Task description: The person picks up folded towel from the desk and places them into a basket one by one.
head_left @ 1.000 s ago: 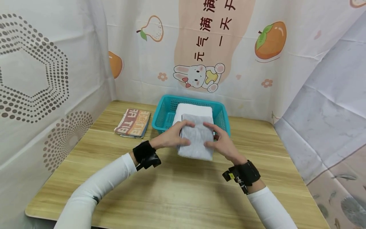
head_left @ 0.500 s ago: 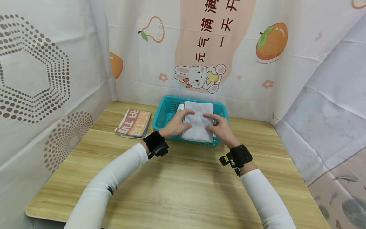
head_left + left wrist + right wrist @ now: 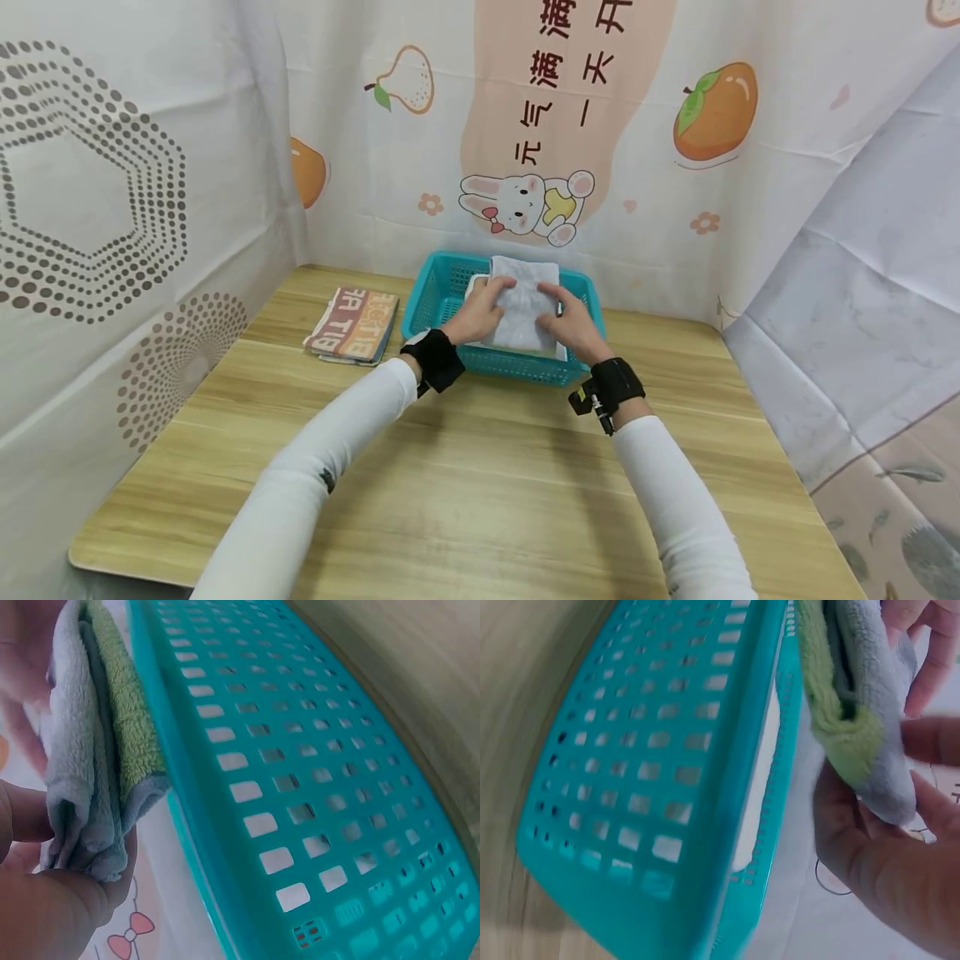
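Note:
Over the teal plastic basket a folded grey towel is held level between both hands. My left hand grips its left edge, thumb and fingers on opposite faces. On the opposite edge my right hand grips the same way. Yellow-green cloth forms the underside of the grey towel, as the left wrist view shows at its fold. Beneath it, mostly hidden, a white towel lies in the basket. The wrist views show the grey towel at or above rim height.
A folded patterned cloth in red, orange and blue lies on the wooden table, left of the basket. Behind the basket hangs a printed curtain, with more sheets at the left and right sides.
Both hands have carried the grey towel away from the body, from the basket's front edge to over its inside. The white towel is now more covered. The patterned cloth stays put.

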Demonstrator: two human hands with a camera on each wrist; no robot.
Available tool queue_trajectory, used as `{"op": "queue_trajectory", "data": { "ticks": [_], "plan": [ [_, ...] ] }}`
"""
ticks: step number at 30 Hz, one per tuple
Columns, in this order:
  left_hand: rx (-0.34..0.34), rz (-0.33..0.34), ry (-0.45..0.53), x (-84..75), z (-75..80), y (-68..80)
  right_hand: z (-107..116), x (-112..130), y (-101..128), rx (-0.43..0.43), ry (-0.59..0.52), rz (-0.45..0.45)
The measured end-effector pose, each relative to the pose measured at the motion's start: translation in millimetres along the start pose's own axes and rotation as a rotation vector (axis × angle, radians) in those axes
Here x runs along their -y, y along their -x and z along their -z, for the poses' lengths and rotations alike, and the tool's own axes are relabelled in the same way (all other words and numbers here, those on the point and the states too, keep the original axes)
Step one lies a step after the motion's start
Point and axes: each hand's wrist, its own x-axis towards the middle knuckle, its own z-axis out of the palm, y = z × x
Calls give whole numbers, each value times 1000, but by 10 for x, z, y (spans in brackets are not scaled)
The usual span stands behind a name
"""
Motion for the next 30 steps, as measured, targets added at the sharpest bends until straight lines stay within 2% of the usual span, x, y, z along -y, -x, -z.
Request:
{"op": "queue_trajectory", "data": {
  "ticks": [7, 15, 24, 30],
  "plan": [
    [52, 27, -40, 84, -59, -133, -52, -108, -154, 97, 131, -20],
    [180, 79, -102, 232, -115, -205, -165, -269, -224, 132, 256, 0],
    [209, 120, -142, 302, -174, -201, -241, -354, -233, 114, 343, -31],
    [222, 131, -240, 339, -171, -191, -245, -361, -225, 121, 421, -67]
  ]
}}
